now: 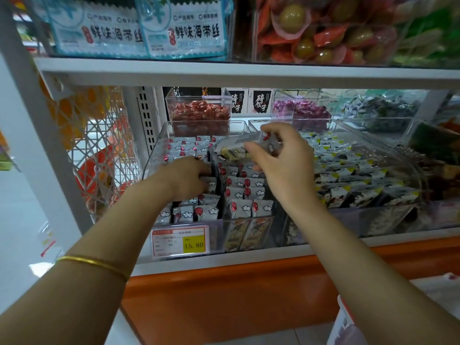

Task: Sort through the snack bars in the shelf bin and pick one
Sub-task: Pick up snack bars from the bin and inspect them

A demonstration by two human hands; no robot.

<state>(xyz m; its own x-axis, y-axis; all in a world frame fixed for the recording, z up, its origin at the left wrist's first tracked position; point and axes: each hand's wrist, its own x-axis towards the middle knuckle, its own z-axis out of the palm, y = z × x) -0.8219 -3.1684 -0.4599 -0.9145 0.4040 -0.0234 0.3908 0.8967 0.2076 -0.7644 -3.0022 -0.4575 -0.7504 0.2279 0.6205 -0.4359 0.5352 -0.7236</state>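
The right hand is closed in a pinch on 1 grey-white foil-wrapped snack bar, thumb and fingertips on its right end. The bar lies roughly level above the back half of the clear plastic shelf bin, showing a yellowish patch on its near face and a red spot by the fingers.

The left hand reaches down into the same bin, left of the thin black divider. Its fingers are curled downward and buried among the packets, so I cannot tell whether it grips any of them.

The bin is filled with rows of small white snack bars printed with red spots and white clouds. They stand on edge on both sides of the divider. A white and red price label with a yellow patch reading 15.80 is fixed to the bin's front wall. A thin gold bangle circles the left forearm.

Just to the right sits a second clear bin of dark and white packets with yellow corners. Behind are 2 small clear boxes, 1 of red-wrapped sweets and 1 of purple-wrapped sweets. A white wire basket hangs at the left. The white shelf board above carries blue and white packets with black lettering.
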